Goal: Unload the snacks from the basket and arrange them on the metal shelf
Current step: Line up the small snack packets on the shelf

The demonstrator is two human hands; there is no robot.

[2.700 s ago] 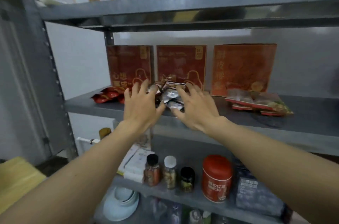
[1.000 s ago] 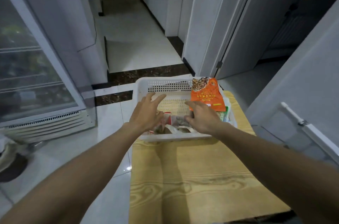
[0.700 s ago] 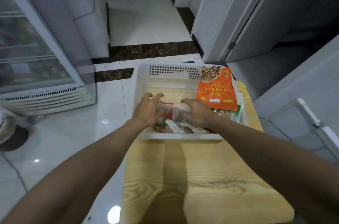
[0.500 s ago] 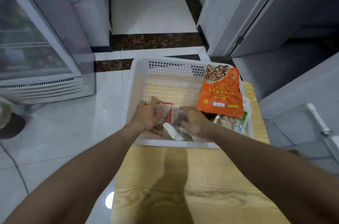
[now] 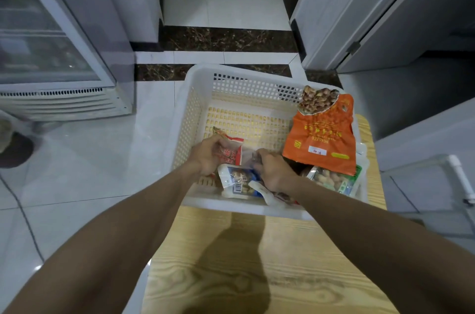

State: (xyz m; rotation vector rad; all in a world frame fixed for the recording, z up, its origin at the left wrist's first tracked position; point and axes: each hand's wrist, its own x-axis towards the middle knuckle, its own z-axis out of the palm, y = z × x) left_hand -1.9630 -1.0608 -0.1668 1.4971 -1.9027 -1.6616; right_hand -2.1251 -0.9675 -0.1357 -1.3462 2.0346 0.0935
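L hand (image 5: 205, 158) is curled round the red end of a red-and-clear snack pkt (image 5: 229, 153), thumb on top. R hand (image 5: 273, 171) has its fingers bent in, pinching what looks like the clear end of the same pkt. Both hands are down inside the white basket (image 5: 190, 118), nearer its front-left corner. Just under the hands a blue-and-white pkt (image 5: 238, 181) lies against the basket's near wall, partly covered by the R wrist. Further R, an orange nut bag (image 5: 321, 141) leans on the basket's right wall, its top poking above the rim. A green-edged peanut pkt (image 5: 334, 181) lies below it in the front-right corner. Basket takes up the far end of the wooden worktop (image 5: 257, 270), nearly edge to edge. A glass-door fridge (image 5: 51, 56) stands on the tiled floor (image 5: 84, 159), well off to the L
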